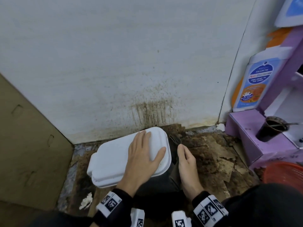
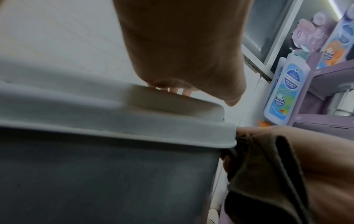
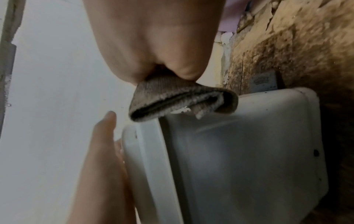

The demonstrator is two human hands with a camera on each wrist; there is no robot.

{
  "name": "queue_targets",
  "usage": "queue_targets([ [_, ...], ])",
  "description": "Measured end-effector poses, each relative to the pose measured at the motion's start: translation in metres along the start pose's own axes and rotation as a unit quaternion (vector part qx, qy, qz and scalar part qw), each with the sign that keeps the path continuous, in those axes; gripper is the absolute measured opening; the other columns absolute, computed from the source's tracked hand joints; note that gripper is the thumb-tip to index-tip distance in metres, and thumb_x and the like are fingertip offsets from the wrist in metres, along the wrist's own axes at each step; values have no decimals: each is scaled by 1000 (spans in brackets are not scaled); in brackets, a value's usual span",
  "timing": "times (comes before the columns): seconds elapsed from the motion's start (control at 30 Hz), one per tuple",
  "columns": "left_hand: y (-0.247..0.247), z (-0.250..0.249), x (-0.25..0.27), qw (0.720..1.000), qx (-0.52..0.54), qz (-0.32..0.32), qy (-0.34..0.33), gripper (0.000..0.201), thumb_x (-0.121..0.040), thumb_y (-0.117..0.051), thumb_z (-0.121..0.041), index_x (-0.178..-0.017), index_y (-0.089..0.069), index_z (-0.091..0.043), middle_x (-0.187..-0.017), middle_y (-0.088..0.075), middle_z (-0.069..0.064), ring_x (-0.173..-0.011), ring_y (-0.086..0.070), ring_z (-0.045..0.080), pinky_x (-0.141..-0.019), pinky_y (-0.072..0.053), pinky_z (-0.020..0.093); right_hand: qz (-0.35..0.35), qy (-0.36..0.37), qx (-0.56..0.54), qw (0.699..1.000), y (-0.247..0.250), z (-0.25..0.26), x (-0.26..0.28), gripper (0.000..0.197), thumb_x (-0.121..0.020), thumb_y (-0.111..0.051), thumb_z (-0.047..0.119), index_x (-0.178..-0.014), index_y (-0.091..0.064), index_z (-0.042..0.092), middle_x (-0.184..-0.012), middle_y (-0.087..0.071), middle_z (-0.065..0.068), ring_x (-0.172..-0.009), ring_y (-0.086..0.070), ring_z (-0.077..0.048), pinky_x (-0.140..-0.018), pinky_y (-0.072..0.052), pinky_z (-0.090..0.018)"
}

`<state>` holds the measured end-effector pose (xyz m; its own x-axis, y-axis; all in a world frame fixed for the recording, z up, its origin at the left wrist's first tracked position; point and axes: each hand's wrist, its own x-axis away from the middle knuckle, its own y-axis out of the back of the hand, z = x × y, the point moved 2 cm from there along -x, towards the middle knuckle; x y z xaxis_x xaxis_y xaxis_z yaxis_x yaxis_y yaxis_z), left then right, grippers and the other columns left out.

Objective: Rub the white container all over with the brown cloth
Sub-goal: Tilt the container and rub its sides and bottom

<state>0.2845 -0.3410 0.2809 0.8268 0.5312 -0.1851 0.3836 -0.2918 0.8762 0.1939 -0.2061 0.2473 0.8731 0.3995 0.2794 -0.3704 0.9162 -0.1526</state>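
Here, the white rectangular plastic container (image 1: 124, 154), lid on, stands on the stained floor (image 1: 213, 154) near the wall. The left hand (image 1: 144, 154) lies flat, fingers straight, on the lid. The right hand (image 1: 186, 163) pinches the folded brown cloth (image 3: 182, 98) against the container's right side.

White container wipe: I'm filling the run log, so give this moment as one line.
left hand flat on white container lid | right hand holds brown cloth against its right side | rubbing underway
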Motion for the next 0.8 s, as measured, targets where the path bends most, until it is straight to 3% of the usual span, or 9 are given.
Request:
queue_targets([
  [0.1, 2, 14, 0, 1000, -20, 1, 22, 102, -88, -25, -83, -164, -22, -16, -173, -17, 1, -160, -11, 17, -129, -13, 36, 46, -42, -53, 997, -12, -2, 0, 38, -106, -48, 41, -141, -58, 28, -118, -65, 28, -117, -58, 4, -110, -44, -29],
  [0.17, 4, 22, 0, 1000, -15, 2, 24, 102, -87, -27, -83, -165, -19, -18, -173, -14, -1, -160, -7, 14, -130, -11, 36, 60, -70, -102, 990, -19, -3, -1, 33, -106, -49, 43, -134, -62, 31, -125, -71, 16, -121, -64, -6, -111, -48, -39],
  [0.23, 8, 28, 1, 1000, -1, 3, 19, 100, -88, -28, -81, -165, -20, -18, -173, -14, -2, -160, -8, 13, -129, -10, 35, 43, -97, -152, 983, -23, -7, -2, 41, -103, -52, 46, -139, -60, 27, -135, -68, 5, -124, -64, -16, -110, -49, -44],
  [0.37, 16, 37, 5, 1000, 13, 0, 6, 94, -89, -32, -75, -164, -22, -19, -172, -18, -3, -159, -12, 13, -128, -12, 35, -26, -103, -213, 971, -26, -12, -7, 57, -102, -52, 50, -153, -45, 25, -148, -55, 4, -132, -57, -21, -112, -47, -49],
  [0.47, 24, 47, 8, 999, 36, -7, 6, 89, -90, -37, -71, -162, -26, -20, -170, -22, -5, -158, -16, 12, -127, -15, 34, -54, -62, -166, 983, -31, -7, -6, 54, -107, -44, 44, -157, -39, 24, -143, -45, 16, -138, -46, -11, -120, -38, -44],
  [0.57, 34, 61, 9, 998, 63, -13, 10, 85, -90, -41, -68, -160, -29, -21, -167, -25, -8, -156, -19, 10, -127, -18, 36, -41, 7, -62, 997, -43, -4, -3, 48, -108, -40, 46, -153, -43, 29, -139, -46, 24, -135, -43, -3, -121, -34, -37],
  [0.67, 40, 71, 11, 996, 90, -15, 17, 81, -90, -44, -65, -159, -30, -24, -166, -27, -11, -154, -21, 7, -126, -20, 37, 31, 50, 8, 998, -66, -3, 6, 46, -109, -38, 43, -153, -42, 31, -146, -47, 24, -140, -40, 4, -118, -33, -24],
  [0.8, 42, 80, 16, 994, 103, -15, 18, 78, -92, -45, -64, -159, -30, -26, -166, -27, -13, -154, -23, 7, -126, -22, 39, 144, 64, 81, 984, -97, -11, 22, 49, -111, -29, 43, -159, -25, 36, -165, -20, 26, -149, -16, 13, -124, -14, -20],
])
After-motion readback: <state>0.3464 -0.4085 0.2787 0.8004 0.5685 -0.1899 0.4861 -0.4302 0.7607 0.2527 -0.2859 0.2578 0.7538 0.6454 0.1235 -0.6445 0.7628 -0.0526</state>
